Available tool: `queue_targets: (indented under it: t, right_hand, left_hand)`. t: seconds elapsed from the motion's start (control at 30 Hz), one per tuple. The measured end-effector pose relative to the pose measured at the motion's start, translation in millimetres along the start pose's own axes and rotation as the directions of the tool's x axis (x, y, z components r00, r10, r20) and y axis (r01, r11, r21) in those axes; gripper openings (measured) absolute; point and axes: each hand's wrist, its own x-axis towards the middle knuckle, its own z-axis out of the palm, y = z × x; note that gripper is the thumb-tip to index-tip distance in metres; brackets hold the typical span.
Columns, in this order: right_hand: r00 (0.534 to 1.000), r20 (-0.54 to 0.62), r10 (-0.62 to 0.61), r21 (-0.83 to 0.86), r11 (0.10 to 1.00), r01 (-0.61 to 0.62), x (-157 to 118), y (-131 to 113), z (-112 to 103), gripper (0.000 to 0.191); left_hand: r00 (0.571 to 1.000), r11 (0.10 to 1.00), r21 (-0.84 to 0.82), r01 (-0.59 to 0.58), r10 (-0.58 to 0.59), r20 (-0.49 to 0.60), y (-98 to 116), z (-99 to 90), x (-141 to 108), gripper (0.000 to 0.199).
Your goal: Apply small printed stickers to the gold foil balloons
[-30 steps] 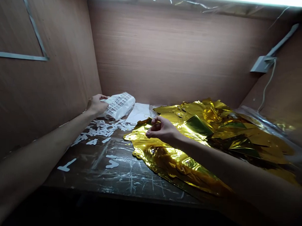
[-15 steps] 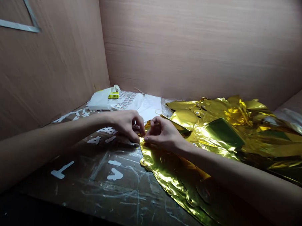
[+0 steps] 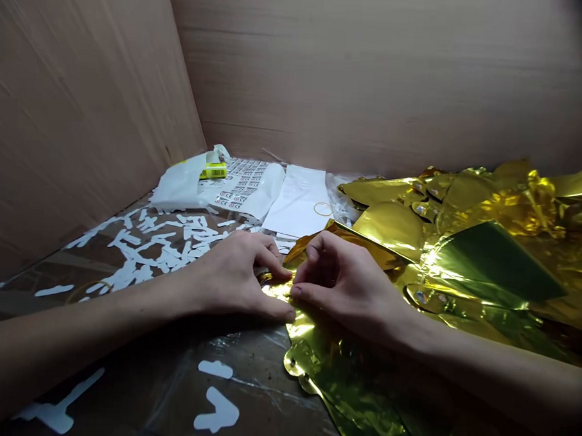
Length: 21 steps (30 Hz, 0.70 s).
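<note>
A flat, uninflated gold foil balloon (image 3: 370, 401) runs from the middle of the table toward the lower right, with small holed tabs along its left edge. At its upper left end, my left hand (image 3: 243, 274) has thumb and forefinger on either side of the foil, gripping the edge. Close beside it, my right hand (image 3: 350, 285) pinches the same foil between thumb and curled fingers. The fingertips of both hands nearly meet. What exactly lies under the right fingertips is hidden.
More gold foil balloons (image 3: 391, 225) are heaped at the right. White cut-out scraps (image 3: 168, 254) litter the left side. Behind stand a white packet (image 3: 179, 181), a printed label sheet (image 3: 244, 180) and white paper (image 3: 296, 196) bearing a rubber band (image 3: 323, 209). Wooden panels (image 3: 326, 72) enclose the table.
The camera view has come closer, so the hands and foil look larger. My left thumb and forefinger have spread farther apart along the foil's edge; my right hand keeps its pinch.
</note>
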Motion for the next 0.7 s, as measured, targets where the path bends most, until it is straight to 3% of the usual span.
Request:
queue_targets:
  t: [0.57, 0.7]
  right_hand:
    - [1.000, -0.022, -0.012, -0.100, 0.995, 0.010, 1.9, -5.2, -2.5, 0.030]
    - [0.997, -0.032, -0.069, -0.201, 0.978, 0.062, 1.8, -7.2, -2.4, 0.028]
  left_hand:
    - [0.996, 0.995, 0.058, 0.078, -0.074, -0.058, 8.4, 4.6, -2.2, 0.027]
    - [0.992, 0.992, 0.045, 0.118, -0.116, -0.053, 6.8, 5.8, -2.4, 0.030]
